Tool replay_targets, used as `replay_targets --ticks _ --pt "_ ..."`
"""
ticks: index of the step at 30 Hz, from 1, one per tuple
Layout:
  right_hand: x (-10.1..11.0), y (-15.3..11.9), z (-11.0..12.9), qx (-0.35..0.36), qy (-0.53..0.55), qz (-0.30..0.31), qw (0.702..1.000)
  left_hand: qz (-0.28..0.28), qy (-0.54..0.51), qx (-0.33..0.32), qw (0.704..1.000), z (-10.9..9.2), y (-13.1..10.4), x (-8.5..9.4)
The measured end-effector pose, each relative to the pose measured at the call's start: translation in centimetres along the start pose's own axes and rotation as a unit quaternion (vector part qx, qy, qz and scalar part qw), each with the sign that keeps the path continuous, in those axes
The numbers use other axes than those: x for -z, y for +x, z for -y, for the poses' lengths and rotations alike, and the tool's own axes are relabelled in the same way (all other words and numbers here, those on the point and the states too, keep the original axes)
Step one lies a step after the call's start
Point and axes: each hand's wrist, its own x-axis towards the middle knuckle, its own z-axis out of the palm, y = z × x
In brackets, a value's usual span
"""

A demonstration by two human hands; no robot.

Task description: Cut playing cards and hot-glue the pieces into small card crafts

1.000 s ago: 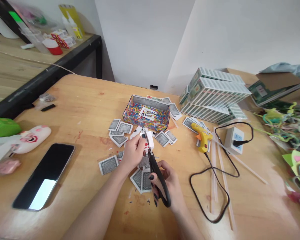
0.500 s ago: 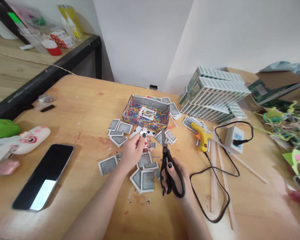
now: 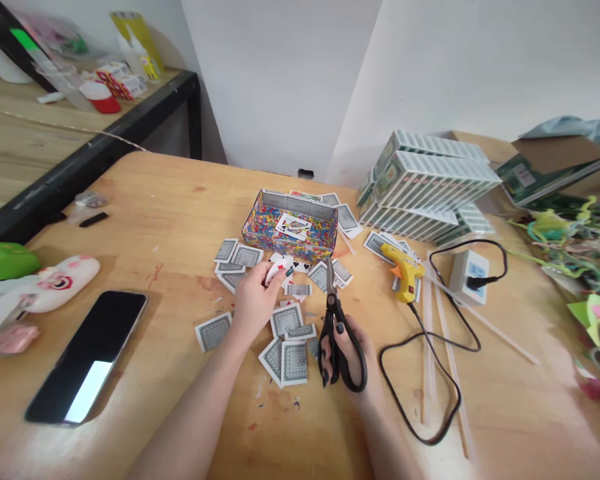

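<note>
Between the thumb and fingers of my left hand [image 3: 257, 293] is a white playing card [image 3: 278, 267] with a red diamond mark, partly hidden by the fingers. My right hand [image 3: 353, 350] has its fingers through the handles of black scissors [image 3: 333, 307]; the blades point away from me and look nearly closed. Grey-backed playing cards [image 3: 294, 362], some whole and some cut into pieces, lie around and below my hands. Just beyond them stands an open box [image 3: 290, 230] with a colourful patterned inside, grey card backs along its far wall and a face card on its floor.
On the right a yellow glue gun [image 3: 404, 270] rests on cards, its black cable looping to a white power socket [image 3: 469, 277]. Clear glue sticks [image 3: 443, 320] lie beside it. Packs of card boxes [image 3: 430, 180] are stacked behind. A phone [image 3: 87, 357] lies at left.
My left hand has moved slightly left with the card, which now turns its red-marked face more into view. My right hand and the scissors have barely shifted.
</note>
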Motion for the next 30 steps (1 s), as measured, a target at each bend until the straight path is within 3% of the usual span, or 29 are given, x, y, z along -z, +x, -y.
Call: replay_targets --ticks 8,14,20,24,30 --pt "0.1 0.1 0.0 -0.003 0.005 0.006 1.000 0.053 0.032 -0.020 0.998 0.0 0.2 0.9" --pt "-0.1 0.1 0.1 -0.005 0.000 -0.009 1.000 0.209 0.079 -0.110 0.968 -0.6 -0.2 2.1" --pt "-0.1 0.2 -0.1 -0.009 0.012 -0.030 0.999 0.278 0.080 -0.128 0.949 -0.4 -0.3 2.4" --pt "-0.2 0.2 0.0 -0.011 0.012 -0.028 0.999 0.274 0.060 -0.077 0.957 -0.4 0.0 2.4" --pt "-0.1 0.1 0.0 -0.008 0.012 -0.023 1.000 0.178 0.011 -0.039 0.983 0.4 0.4 2.1"
